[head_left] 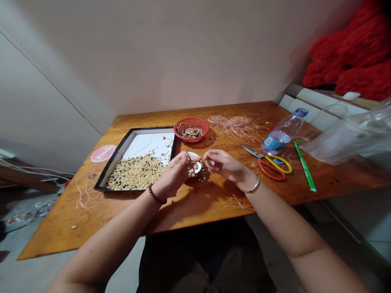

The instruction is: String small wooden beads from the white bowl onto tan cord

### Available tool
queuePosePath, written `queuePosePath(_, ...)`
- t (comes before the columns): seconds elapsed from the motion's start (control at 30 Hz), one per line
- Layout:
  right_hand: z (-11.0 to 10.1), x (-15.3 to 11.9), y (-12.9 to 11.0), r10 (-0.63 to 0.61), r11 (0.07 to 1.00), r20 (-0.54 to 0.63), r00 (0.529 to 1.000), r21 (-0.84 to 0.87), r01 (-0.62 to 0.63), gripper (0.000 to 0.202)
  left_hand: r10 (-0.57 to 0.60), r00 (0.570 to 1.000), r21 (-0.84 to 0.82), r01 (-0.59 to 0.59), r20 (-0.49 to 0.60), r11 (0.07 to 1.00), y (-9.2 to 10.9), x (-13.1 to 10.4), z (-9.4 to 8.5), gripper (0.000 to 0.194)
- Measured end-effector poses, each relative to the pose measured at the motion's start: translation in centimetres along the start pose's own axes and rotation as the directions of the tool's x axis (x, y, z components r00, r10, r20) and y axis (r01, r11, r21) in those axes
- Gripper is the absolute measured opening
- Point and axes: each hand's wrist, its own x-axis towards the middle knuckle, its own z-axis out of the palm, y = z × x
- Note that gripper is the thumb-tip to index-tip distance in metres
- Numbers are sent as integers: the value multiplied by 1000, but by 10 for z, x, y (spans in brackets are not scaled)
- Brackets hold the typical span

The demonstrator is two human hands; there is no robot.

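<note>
Close together above the table's middle, my left hand (178,171) and my right hand (224,165) both pinch a thin pale cord (198,162), one on each side. A short string of dark and light beads (203,174) hangs just below my fingers. Behind them a small white dish (193,154) is partly hidden. To the left of my left hand lies a black-edged tray (99,182) holding many cream, dark and a few green beads (134,173). A red basket (205,123) beyond my hands contains beaded strings (191,132).
Pink cords (235,125) lie behind my right hand. To the right are scissors (269,162), a water bottle (282,132), a green packet (304,167) and a plastic bag (345,132). A pink disc (103,153) and loose cords (87,191) lie left on the wooden table (58,232).
</note>
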Motion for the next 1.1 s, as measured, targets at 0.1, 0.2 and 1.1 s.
queuePosePath(0.1,2,-2,-4,25,998,46,999,61,-28,33,-59,998,-76,61,25,995,1,-1,2,35)
queuePosePath(0.2,4,-2,-2,-6,999,-17,1000,-46,5,35,-32,999,-83,34,31,996,-1,-1,2,34)
queuePosePath(1.1,9,3,15,-335,629,-52,941,-756,182,54,7,988,150,-30,152,988,-9,1,-2,35)
